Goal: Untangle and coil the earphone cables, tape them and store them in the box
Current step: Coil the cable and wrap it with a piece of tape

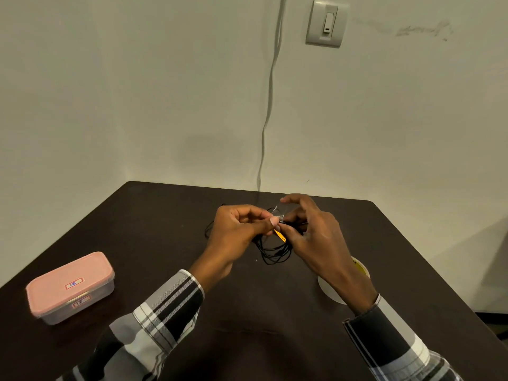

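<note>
Dark table [165,215] with pink-lidded box [71,287], tape roll [334,291], black cable [272,254].

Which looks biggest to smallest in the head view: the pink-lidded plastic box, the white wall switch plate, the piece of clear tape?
1. Pink-lidded plastic box, though it lies nearest the camera.
2. White wall switch plate, farther off, so its true size is unsure.
3. Piece of clear tape, pinched between left hand and right hand.

A plain room: dark table [165,215] against a bare wall [137,92] with a switch [327,23].
</note>
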`<control>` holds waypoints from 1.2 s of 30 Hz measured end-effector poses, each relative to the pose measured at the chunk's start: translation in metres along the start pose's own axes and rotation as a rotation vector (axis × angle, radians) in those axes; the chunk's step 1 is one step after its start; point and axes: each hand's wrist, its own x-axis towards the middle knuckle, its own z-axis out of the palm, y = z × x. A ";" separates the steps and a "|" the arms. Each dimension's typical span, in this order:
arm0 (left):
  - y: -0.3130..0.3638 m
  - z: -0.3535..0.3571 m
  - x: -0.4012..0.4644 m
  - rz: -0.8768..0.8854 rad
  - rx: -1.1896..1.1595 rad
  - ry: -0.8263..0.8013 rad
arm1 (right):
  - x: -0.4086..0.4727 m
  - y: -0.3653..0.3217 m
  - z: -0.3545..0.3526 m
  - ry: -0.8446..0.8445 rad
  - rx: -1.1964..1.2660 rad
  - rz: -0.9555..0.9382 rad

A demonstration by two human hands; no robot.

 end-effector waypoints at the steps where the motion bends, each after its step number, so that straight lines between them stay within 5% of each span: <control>1: 0.001 0.000 0.000 -0.009 -0.020 0.004 | 0.000 0.000 0.000 0.008 0.022 0.009; 11: 0.003 -0.004 -0.001 -0.123 -0.135 0.017 | 0.000 0.007 0.002 0.064 0.038 -0.139; 27: -0.003 -0.003 -0.004 0.442 0.628 -0.002 | 0.000 0.012 0.004 -0.024 -0.043 -0.146; 36: -0.012 -0.002 -0.002 0.337 0.737 0.038 | -0.002 0.010 0.003 -0.013 -0.071 -0.068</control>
